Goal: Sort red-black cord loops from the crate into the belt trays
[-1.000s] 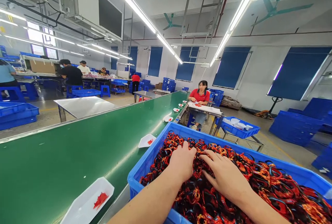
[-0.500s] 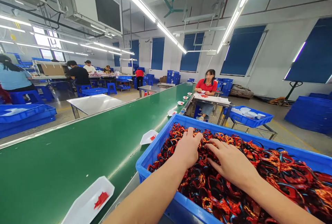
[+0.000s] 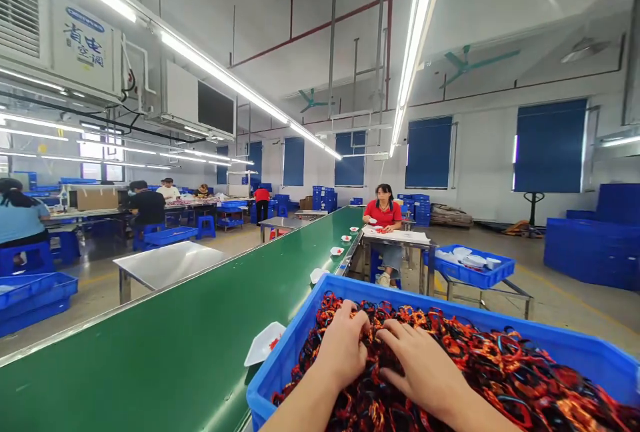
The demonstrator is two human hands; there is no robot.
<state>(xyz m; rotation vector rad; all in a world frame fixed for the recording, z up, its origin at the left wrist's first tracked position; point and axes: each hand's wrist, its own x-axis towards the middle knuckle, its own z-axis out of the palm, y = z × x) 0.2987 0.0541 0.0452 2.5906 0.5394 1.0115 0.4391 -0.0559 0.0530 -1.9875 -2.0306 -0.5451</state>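
A blue plastic bin (image 3: 520, 315) holds a heap of small ring-shaped pieces (image 3: 480, 345) patterned in red, black and orange. Over its left part, my left hand (image 3: 343, 345) rests with bent fingers, their tips partly hidden at the heap. Just to the right, my right hand (image 3: 420, 362) touches the pieces, its thumb standing apart from the fingers. Both hands look open, a small gap between them, and no piece shows clearly held in either.
Left of the bin runs a green conveyor belt (image 3: 190, 339). White trays with red bits, the nearest tray (image 3: 261, 345) beside the bin, line its right edge. Further along sits a co-worker in red (image 3: 383, 212) at a table (image 3: 400, 237). A blue crate (image 3: 480, 279) holds white trays.
My view has tilted up and turned slightly right, so everything sits lower and the closest white tray has left the picture. Both hands stay at the heap, their fingers shifting only slightly.
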